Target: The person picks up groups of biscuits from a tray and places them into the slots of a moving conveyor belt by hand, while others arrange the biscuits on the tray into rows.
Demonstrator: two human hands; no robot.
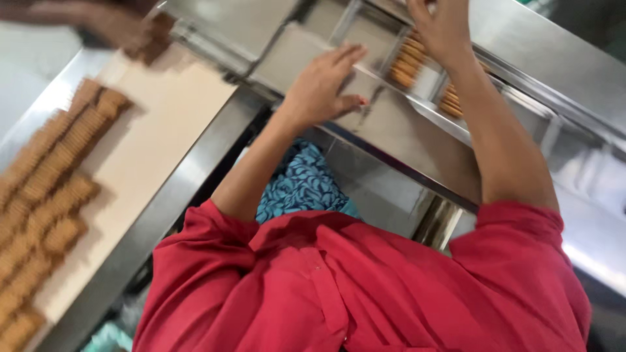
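Biscuit stack (405,62) just beneath right hand (442,29), grip unclear; left hand (321,88) flat, empty.

left hand (321,85) flat (fingers extended), right hand (442,29) reaching forward

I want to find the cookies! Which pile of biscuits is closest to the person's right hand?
The stack of biscuits in the metal channel, just below the right hand. A second stack sits farther right, and the rows on the cream belt lie far off to the left.
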